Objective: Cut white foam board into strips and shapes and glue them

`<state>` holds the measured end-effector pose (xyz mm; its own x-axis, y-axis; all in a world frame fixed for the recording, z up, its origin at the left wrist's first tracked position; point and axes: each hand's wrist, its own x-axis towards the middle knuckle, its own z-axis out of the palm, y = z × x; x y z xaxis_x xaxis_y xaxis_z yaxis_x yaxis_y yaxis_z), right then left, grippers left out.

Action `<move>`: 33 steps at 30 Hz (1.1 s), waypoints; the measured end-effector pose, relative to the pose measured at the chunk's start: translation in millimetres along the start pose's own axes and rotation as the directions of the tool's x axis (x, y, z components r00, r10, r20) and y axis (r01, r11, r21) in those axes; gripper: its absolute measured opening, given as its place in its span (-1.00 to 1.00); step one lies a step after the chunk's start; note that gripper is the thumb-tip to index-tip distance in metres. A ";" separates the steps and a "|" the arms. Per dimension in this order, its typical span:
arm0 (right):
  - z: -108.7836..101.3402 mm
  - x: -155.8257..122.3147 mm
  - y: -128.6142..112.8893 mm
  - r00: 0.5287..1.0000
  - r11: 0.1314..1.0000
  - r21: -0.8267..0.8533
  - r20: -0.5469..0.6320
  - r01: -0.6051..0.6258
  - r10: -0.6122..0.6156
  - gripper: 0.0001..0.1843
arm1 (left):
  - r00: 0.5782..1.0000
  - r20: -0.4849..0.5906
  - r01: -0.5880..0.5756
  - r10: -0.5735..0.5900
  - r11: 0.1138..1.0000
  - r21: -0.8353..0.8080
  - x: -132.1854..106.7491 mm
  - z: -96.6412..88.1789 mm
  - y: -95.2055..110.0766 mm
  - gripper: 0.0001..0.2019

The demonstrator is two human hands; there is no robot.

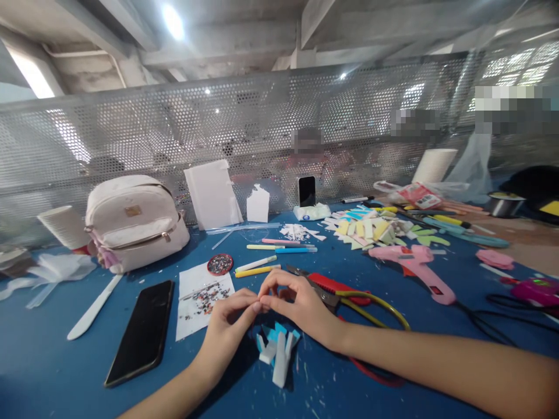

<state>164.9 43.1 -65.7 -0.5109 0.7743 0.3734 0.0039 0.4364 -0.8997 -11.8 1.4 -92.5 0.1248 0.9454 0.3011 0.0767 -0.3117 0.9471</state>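
My left hand [233, 323] and my right hand [301, 302] meet fingertip to fingertip over the blue table. Both are pinched closed, and whatever lies between the fingertips is too small to make out. Just below them sits a small heap of blue and white strips [279, 349]. Beside my left hand lies a white sheet [186, 320] scattered with dark and orange bits, with a round red-rimmed dish [220, 264] of sparkly pieces at its top edge. Pliers with yellow and red handles [371, 311] lie partly hidden behind my right hand, close to a red utility knife [334, 285].
A black phone [142, 331] and a white spatula-like tool [94, 308] lie left, before a pale backpack [135, 224]. Several markers [257, 271] lie ahead. A pile of coloured strips [371, 227] and a pink glue gun [419, 265] with its cord are right. A perforated metal screen [244, 128] stands behind.
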 end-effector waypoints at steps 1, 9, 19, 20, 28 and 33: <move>0.0 -0.1 -0.2 1.000 1.000 -0.002 0.002 -0.002 0.002 -0.84 | 1.000 -0.002 0.000 0.000 1.000 0.003 0.1 0.0 0.1 -0.71; 0.7 -0.5 2.1 0.999 1.000 -0.004 0.032 -0.005 0.005 -0.83 | 1.000 -0.004 -0.004 0.004 1.000 0.017 -0.6 0.8 -0.8 -0.71; 2.4 -1.8 2.7 0.999 1.000 0.021 0.054 -0.008 0.007 -0.78 | 1.000 -0.007 0.005 -0.005 1.000 0.024 -0.5 1.8 0.3 -0.74; 2.4 -1.9 2.5 0.999 1.000 0.022 0.050 -0.012 0.011 -0.78 | 1.000 -0.013 0.008 -0.008 1.000 0.024 -0.2 1.9 0.3 -0.75; 1.3 -0.8 5.2 1.000 0.999 0.040 0.019 -0.026 0.025 -0.74 | 0.993 -0.095 0.063 -0.063 0.998 -0.010 3.3 -1.0 -6.1 -0.78; 1.6 -0.8 5.4 1.000 0.998 0.053 0.016 -0.021 0.020 -0.78 | 0.992 -0.112 0.048 -0.052 0.998 -0.040 4.4 -1.1 -6.6 -0.74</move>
<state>164.0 44.2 -71.2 -0.5247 0.7752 0.3518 -0.0314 0.3953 -0.9180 -12.9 7.8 -97.4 0.0089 0.9650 0.2619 0.0432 -0.2621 0.9641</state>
